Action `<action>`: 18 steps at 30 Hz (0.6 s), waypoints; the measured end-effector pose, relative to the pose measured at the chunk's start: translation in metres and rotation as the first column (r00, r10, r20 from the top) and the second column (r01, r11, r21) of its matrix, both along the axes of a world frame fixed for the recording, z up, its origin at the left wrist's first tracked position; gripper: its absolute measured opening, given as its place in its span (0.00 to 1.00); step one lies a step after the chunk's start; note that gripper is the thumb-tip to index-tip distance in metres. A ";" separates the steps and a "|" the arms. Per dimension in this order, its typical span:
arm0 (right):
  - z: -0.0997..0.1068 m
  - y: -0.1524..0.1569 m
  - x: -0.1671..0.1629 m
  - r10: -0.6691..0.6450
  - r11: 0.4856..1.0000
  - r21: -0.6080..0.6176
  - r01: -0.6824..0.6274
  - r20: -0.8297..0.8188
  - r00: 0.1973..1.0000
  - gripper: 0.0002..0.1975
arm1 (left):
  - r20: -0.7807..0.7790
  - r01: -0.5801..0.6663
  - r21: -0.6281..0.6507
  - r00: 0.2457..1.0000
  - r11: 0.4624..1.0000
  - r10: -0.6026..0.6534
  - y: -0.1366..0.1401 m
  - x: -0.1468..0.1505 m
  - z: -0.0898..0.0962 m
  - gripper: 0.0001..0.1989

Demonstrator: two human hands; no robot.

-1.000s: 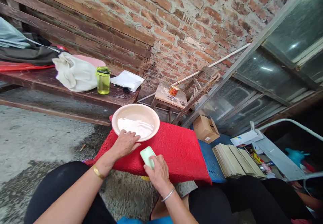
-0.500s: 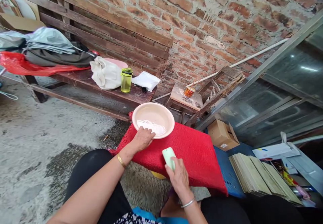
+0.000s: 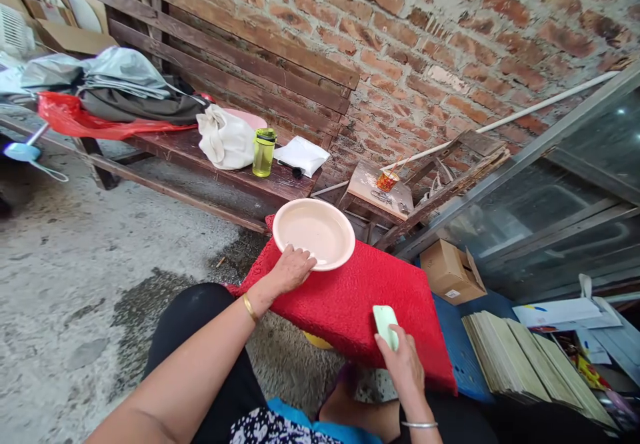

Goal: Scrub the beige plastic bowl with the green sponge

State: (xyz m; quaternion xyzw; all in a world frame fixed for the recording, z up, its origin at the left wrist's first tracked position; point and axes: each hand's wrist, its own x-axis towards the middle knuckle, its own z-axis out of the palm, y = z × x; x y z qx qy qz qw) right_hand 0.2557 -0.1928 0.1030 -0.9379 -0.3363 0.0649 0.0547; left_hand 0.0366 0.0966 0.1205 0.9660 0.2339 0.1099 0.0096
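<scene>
A pale pink basin (image 3: 316, 221) with clear liquid in it stands on the red cloth (image 3: 350, 297), at its far left end. My left hand (image 3: 294, 269) is closed over the basin's near rim, fingertips inside the edge. Apart from the basin, on the right, my right hand (image 3: 406, 357) grips a pale green block with rounded corners (image 3: 384, 321) between thumb and fingers. The block is held above or against the cloth's near right part; I cannot tell whether it touches. My palm hides its lower end, and its exact kind is unclear.
Behind the basin, a wooden bench (image 3: 235, 181) holds a white bag (image 3: 225, 141), a green bottle (image 3: 263, 154) and a white packet (image 3: 303, 155). A small stool (image 3: 357, 187) carries an orange cup (image 3: 387, 181). A cardboard box (image 3: 447, 272) and stacked boards (image 3: 500, 354) lie right.
My right hand has moved right with the green block, farther from the basin. My left hand stays on the rim. The view has shifted slightly, and the bright glare in the basin has shrunk.
</scene>
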 end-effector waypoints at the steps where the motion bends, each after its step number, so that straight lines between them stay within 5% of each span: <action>1: -0.005 0.004 -0.009 0.059 0.998 0.030 -0.059 -0.015 0.998 0.26 | 0.000 -0.001 -0.002 1.000 1.000 0.001 0.000 0.000 0.001 0.10; 4: -0.017 0.011 -0.025 0.180 0.976 0.130 -0.174 -0.038 0.983 0.24 | -0.009 -0.009 -0.018 1.000 1.000 0.009 -0.001 -0.001 0.005 0.09; 13: 0.003 -0.052 0.050 -0.209 0.970 0.104 0.221 -0.120 0.971 0.35 | -0.005 -0.013 -0.036 1.000 0.999 0.013 -0.001 0.001 0.005 0.09; 18: -0.005 -0.039 0.027 -0.180 0.971 0.138 0.197 -0.125 0.976 0.35 | -0.052 -0.012 -0.023 0.999 1.000 0.011 -0.001 0.000 0.007 0.10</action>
